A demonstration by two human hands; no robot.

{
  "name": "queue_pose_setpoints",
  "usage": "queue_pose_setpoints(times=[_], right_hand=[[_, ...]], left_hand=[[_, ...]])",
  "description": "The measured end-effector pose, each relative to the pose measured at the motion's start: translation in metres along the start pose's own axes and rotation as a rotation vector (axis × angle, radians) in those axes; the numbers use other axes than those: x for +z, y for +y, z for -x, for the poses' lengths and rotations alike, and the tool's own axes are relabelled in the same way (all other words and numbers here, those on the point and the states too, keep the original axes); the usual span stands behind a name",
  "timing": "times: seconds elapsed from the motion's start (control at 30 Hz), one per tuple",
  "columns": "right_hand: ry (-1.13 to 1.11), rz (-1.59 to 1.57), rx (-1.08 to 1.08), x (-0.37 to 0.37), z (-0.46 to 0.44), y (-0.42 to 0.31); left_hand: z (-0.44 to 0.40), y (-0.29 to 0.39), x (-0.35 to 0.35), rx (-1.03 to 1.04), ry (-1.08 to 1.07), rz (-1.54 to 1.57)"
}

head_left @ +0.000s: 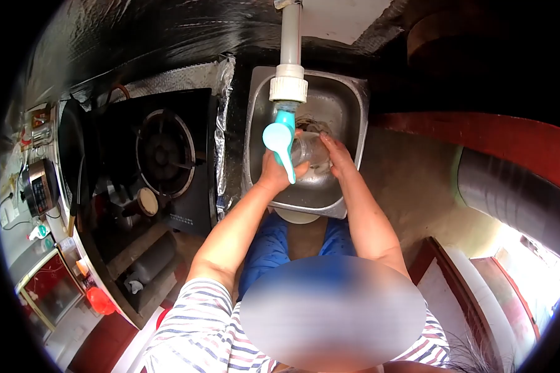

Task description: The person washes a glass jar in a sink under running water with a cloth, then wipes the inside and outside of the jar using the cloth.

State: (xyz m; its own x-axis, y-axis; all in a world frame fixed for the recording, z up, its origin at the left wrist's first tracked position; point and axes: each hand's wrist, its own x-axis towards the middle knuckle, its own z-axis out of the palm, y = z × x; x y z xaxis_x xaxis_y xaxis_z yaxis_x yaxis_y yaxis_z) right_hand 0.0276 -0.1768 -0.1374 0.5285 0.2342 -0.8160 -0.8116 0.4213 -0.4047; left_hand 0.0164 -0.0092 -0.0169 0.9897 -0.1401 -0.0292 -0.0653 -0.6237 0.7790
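Observation:
Both my hands are inside a stainless steel sink [261,124], around a clear, see-through glass or jar [314,149]. My left hand [277,169] grips its left side, partly hidden behind the turquoise tap handle [280,138]. On the other side, my right hand [337,154] presses its fingers against the clear vessel. Something dark and stringy [308,122] lies in the sink just beyond the vessel. Whether water is running cannot be made out.
A white pipe [290,37] with a ribbed collar [289,84] comes down over the sink. To the left is a black gas stove [165,152] with foil along its edge. A red ledge [479,133] runs along the right. Below the sink's near edge shows a pale round rim [297,217].

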Motion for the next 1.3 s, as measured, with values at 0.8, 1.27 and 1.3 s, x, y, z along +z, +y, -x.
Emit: queue_pose_setpoints(times=[0.8, 1.27, 1.3], right_hand=[[0.13, 0.03, -0.238, 0.028, -0.003, 0.031], [-0.008, 0.365, -0.259, 0.038, 0.115, -0.055], [-0.009, 0.377, -0.257, 0.041, 0.116, -0.056]], left_hand=[[0.012, -0.008, -0.001, 0.011, -0.147, 0.062], [0.035, -0.066, 0.042, -0.037, -0.13, -0.191], [0.034, -0.062, 0.042, -0.04, -0.138, -0.194]])
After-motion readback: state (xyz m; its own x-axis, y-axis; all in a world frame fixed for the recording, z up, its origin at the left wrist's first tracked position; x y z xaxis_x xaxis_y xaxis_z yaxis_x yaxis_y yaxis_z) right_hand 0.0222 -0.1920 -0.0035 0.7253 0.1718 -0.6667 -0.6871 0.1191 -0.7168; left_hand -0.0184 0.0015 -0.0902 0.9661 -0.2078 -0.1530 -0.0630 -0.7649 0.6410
